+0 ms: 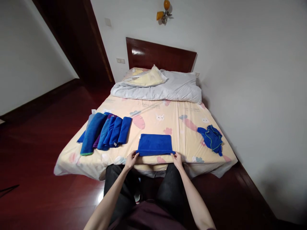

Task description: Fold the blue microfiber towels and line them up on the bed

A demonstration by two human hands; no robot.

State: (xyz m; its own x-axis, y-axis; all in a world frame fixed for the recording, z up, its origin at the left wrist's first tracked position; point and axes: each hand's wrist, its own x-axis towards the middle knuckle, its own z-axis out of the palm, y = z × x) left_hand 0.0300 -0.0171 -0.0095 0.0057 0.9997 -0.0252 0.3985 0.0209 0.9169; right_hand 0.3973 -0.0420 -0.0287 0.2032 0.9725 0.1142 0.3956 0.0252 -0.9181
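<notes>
A blue towel [155, 142] lies folded into a rectangle near the front edge of the bed, its near edge turned over into a narrow roll. My left hand [131, 159] grips the left end of that roll, thumb and fingers closed on the cloth. At the right end, my right hand [177, 159] pinches the same roll. Left of it, several rolled towels [104, 131], mostly blue with some purple, lie side by side. A crumpled blue cloth [211, 139] with green edging rests on the right side of the bed.
The bed [163, 111] has a cream sheet printed with carrots and rabbits. A bunched grey-white quilt [177, 84] lies across its far end, before a dark wooden headboard [160, 54]. A white wall [259, 80] runs along the right; dark red floor [43, 153] stretches left.
</notes>
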